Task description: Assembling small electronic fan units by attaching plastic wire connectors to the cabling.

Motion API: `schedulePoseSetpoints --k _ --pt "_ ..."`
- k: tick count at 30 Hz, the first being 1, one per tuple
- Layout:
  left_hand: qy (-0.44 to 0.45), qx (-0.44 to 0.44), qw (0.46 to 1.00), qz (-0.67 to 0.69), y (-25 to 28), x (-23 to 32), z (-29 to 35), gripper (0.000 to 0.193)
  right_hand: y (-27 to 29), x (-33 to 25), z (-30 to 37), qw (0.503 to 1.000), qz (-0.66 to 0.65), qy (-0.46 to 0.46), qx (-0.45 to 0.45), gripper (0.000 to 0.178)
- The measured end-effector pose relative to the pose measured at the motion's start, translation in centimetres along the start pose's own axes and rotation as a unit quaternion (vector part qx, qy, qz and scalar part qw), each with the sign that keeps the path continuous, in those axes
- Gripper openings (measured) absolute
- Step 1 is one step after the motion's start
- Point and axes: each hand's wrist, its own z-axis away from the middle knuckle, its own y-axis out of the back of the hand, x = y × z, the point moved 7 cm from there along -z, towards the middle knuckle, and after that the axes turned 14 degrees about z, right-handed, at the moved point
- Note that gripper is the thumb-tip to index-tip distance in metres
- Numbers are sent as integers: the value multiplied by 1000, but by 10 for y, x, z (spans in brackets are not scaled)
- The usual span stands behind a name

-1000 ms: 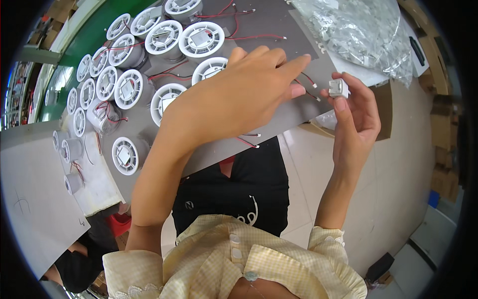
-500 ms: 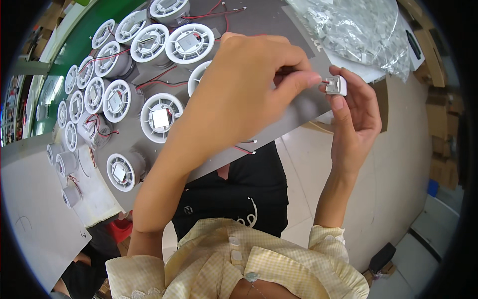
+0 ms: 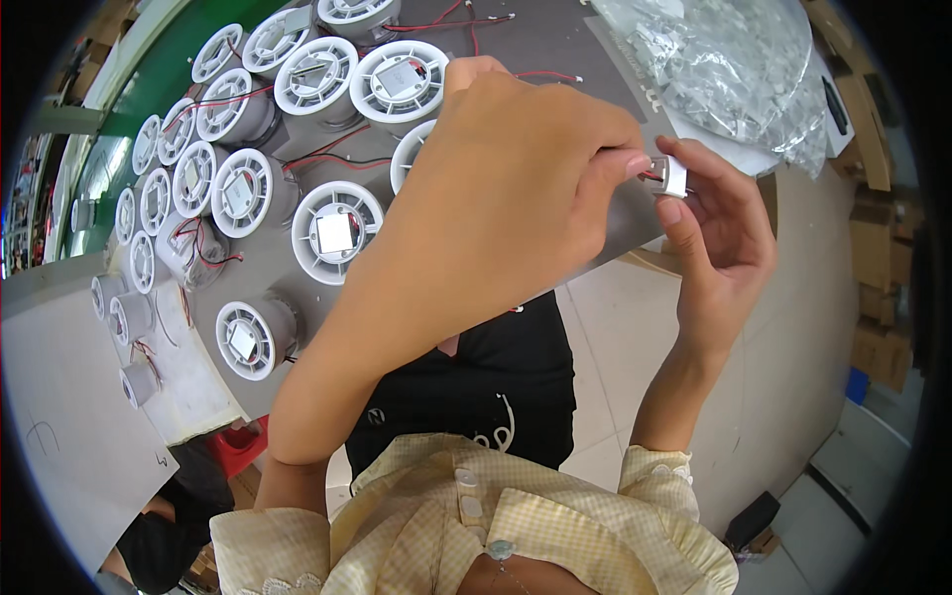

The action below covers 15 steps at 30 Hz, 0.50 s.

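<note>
Although fingers crowd round it, a small white block can be seen beyond the worktop's near right edge, held up in the right hand. That hand pinches it between the thumb below and a forefinger above; the other fingers curl behind, and the block's far face is hidden. At its left side a short stretch of thin red wire shows beside the tip of the left hand, whose thumb and curled fingers are pressed together on it. Whether the wire's end sits inside the block cannot be made out.

The left hand and forearm cover part of the grey worktop and overlap a round white housing, of which only one side shows. Many similar housings stand or lie to the left, with spoked rims and pale square panels; any print on the panels is too small or washed out to read. Red and black leads trail among them, some running out of sight behind the housings.

At the upper right, a clear plastic bag glares so much that its contents blur. Hand-drawn marks run across a white surface on the left, and a small pale emblem sits on the wearer's black legwear. Another person, in dark clothing, is mostly cut off at the lower left.
</note>
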Motion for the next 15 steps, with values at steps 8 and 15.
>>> schedulePoseSetpoints --k 8,15 --pt "27 40 983 177 3 -8 2 7 0 -5 0 999 -22 -42 -16 37" --pt "-20 84 989 118 13 1 5 12 0 -5 -4 992 -49 -84 -76 35"
